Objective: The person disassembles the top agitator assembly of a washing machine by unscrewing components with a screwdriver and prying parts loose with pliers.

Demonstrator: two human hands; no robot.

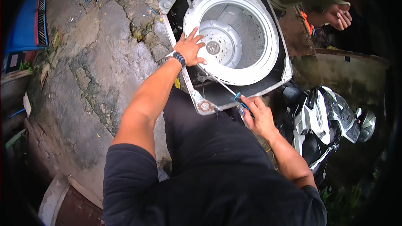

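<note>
A top-loading washing machine stands open below me, its white tub ring around a perforated steel drum with a central hub. My left hand rests with fingers spread on the left side of the ring, a dark watch on its wrist. My right hand grips a blue-handled screwdriver near the machine's lower frame edge. Its long shaft reaches up and left into the gap below the ring; the tip is too small to make out. A rusty corner fitting sits at the frame's lower left.
Cracked concrete lies to my left, with a blue object at the far edge. A white motor scooter stands to my right beside a low wall. Another person's hand and olive sleeve appear at upper right.
</note>
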